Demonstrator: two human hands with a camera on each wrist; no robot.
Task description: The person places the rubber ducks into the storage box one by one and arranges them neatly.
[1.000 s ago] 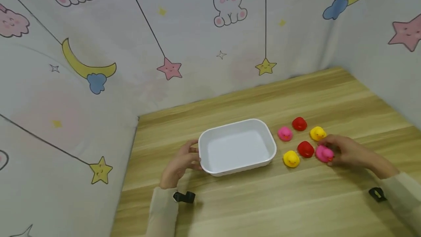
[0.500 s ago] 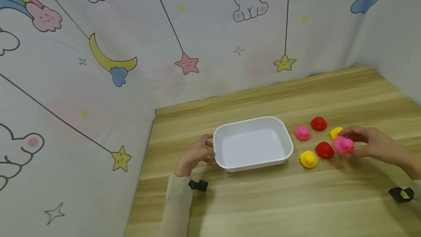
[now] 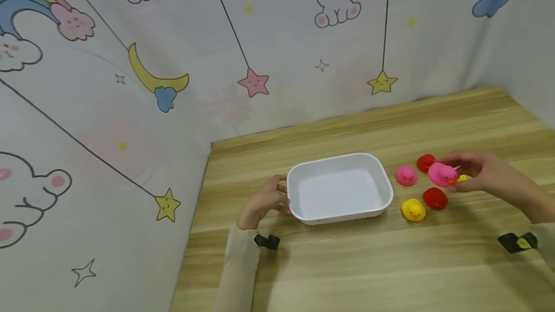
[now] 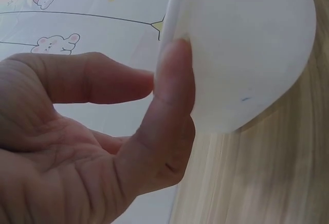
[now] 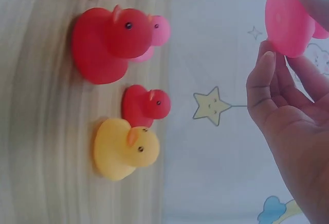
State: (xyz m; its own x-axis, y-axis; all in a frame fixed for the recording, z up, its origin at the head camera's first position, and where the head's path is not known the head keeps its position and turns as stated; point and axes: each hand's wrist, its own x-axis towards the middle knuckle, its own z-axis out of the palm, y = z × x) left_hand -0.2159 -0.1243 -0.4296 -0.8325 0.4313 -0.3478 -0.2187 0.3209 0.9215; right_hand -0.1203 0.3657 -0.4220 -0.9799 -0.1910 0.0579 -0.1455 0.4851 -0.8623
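Note:
A white rectangular tray [image 3: 340, 187] sits on the wooden table. At its left end my left hand [image 3: 264, 201] holds the rim; the left wrist view shows the thumb at the edge and a curved finger [image 4: 172, 75] against the outer wall. My right hand [image 3: 490, 177] pinches a pink rubber duck [image 3: 443, 175] above the table, its flat underside visible in the right wrist view. Beneath and around it stand a red duck [image 3: 435, 198], another red duck [image 3: 425, 162] and a mostly hidden yellow duck [image 3: 463, 177].
Another pink duck [image 3: 406, 175] and a yellow duck [image 3: 414, 210] stand between the tray and the red ducks. A white cloth with printed bunnies and stars [image 3: 253, 82] hangs behind and left of the table [image 3: 347, 268].
My right hand has lifted the pink duck off the table and carried it up and back, over the other ducks. The left hand stays at the tray. The head view has turned left.

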